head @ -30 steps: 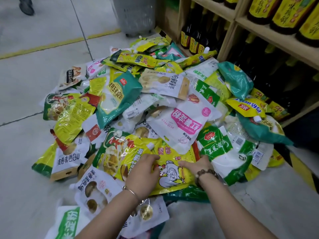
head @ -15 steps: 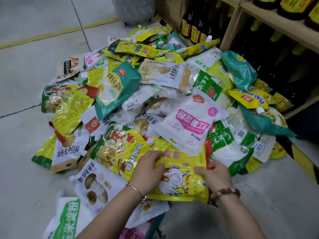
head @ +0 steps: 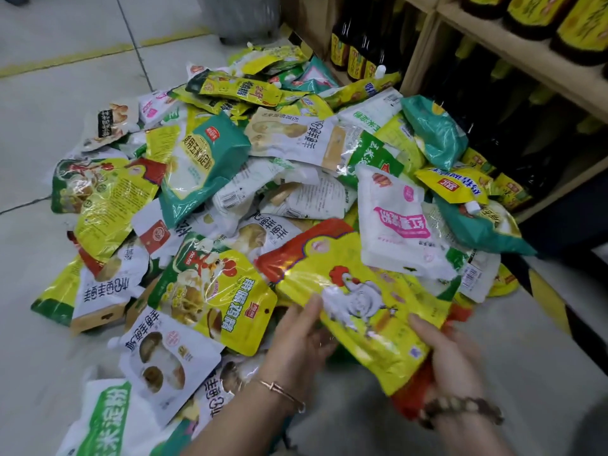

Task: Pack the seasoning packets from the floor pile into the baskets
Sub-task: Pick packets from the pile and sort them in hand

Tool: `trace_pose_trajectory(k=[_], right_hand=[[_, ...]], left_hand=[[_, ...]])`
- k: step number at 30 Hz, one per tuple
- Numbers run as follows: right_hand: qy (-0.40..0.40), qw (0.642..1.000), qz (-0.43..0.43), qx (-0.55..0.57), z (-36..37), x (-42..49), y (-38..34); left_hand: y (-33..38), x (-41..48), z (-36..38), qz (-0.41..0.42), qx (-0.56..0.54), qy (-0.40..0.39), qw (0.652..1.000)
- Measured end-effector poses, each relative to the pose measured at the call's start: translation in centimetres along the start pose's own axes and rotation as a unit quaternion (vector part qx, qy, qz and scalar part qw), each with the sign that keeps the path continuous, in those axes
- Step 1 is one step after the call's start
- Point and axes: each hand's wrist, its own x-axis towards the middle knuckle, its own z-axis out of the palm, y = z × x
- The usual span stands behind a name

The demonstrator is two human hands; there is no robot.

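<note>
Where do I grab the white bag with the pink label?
Pinch the white bag by its near flat edge, coming from your side. It lies on top of the pile, and that edge sticks out over the yellow chicken packet, uncovered.

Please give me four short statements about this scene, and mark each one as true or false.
1. Both the left hand and the right hand hold the yellow chicken packet. True.
2. The right wrist wears a watch. False: it wears a bead bracelet.
3. A white packet with a pink label overlaps the held packet. True.
4. The wooden shelf holds cans. False: it holds dark bottles.
</note>
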Motion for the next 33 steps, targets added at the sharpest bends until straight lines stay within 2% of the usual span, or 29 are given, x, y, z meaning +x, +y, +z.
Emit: trace_pose_trajectory(k=[2, 4, 6, 10, 13, 16, 19, 21, 23, 25, 29, 33], right_hand=[[0.020, 0.999, -0.008, -0.043, 1.8, -1.4, 2.2], [0.039, 0.998, -0.009, -0.054, 3.3, -2.6, 4.0], [0.038, 0.998, -0.007, -0.052, 4.4, -3.6, 4.6], [0.087, 0.979, -0.100, -0.154, 3.8, -3.2, 2.7], [0.174, 0.959, -0.143, -0.172, 2.3, 0.3, 0.1], [0.191, 0.950, -0.159, -0.191, 1.9, 6.1, -2.7], [0.175, 0.918, -0.137, -0.329, 3.0, 11.3, -5.2], [0.142, 0.905, -0.114, -0.383, 4.2, 13.7, -6.3], [0.101, 0.912, -0.064, -0.392, 5.3, 15.3, -6.7], [0.094, 0.913, -0.021, -0.397, 6.4, 16.2, -7.0], [0.130, 0.894, -0.008, -0.429, 7.9, 17.1, -7.3], [0.108, 0.914, 0.016, -0.392, 8.1, 17.6, -6.8]], left_hand=[[-0.1, 0.0, 0.7, -0.017, -0.044, 0.030, 0.998], [0.5, 0.5, 0.1, -0.041, -0.013, 0.119, 0.992], [1.0, 1.0, -1.4, -0.048, 0.014, 0.165, 0.985], [1.9, 1.1, -2.3, -0.031, -0.003, 0.156, 0.987], [2.8, 1.5, -2.9, 0.004, 0.055, 0.157, 0.986], [3.8, 1.6, -3.4, 0.041, 0.124, 0.154, 0.979], [4.5, 2.0, -3.4, 0.079, 0.134, 0.155, 0.976], [4.7, 2.3, -3.4, 0.088, 0.146, 0.163, 0.972], [5.2, 2.5, -3.2, 0.089, 0.152, 0.157, 0.972], [5.5, 2.8, -3.2, 0.090, 0.154, 0.145, 0.973], [6.2, 3.7, -3.5, 0.075, 0.151, 0.129, 0.977], [7.0, 4.1, -3.8, 0.067, 0.175, 0.127, 0.974]])
